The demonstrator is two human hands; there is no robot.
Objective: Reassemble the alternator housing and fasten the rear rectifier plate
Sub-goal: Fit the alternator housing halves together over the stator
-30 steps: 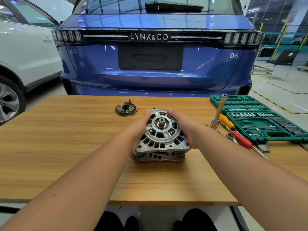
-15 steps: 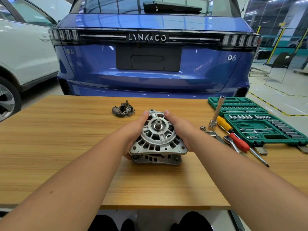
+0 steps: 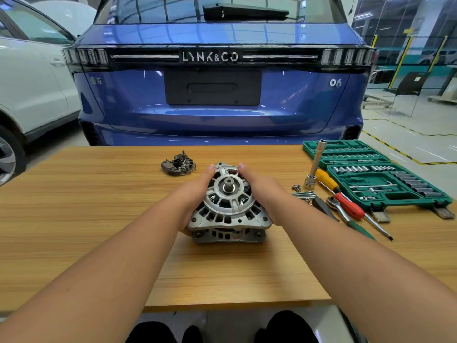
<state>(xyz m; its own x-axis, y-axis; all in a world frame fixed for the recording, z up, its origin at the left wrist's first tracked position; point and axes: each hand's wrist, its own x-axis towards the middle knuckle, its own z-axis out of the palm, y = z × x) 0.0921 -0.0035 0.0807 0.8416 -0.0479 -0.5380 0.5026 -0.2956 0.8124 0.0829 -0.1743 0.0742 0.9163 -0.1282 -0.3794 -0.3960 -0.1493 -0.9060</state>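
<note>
The silver alternator housing [image 3: 228, 206] sits on the wooden table [image 3: 99, 219] near its middle, shaft end facing up. My left hand [image 3: 195, 191] grips its left side and my right hand [image 3: 262, 191] grips its right side, with thumbs on the upper rim. The top half of the housing rests on the lower half, with a seam showing at the front. The dark rectifier plate [image 3: 178, 164] lies apart on the table, behind and to the left of the housing.
Loose long bolts [image 3: 303, 193] lie right of the housing. Beside them are an upright socket extension [image 3: 314, 167], a ratchet [image 3: 346, 216], a red-and-yellow screwdriver [image 3: 341, 196] and an open green socket case [image 3: 378, 174]. A blue car stands behind the table.
Both hands stay clamped on the alternator housing. The housing has shifted slightly toward me and left in the view as my head moved.
</note>
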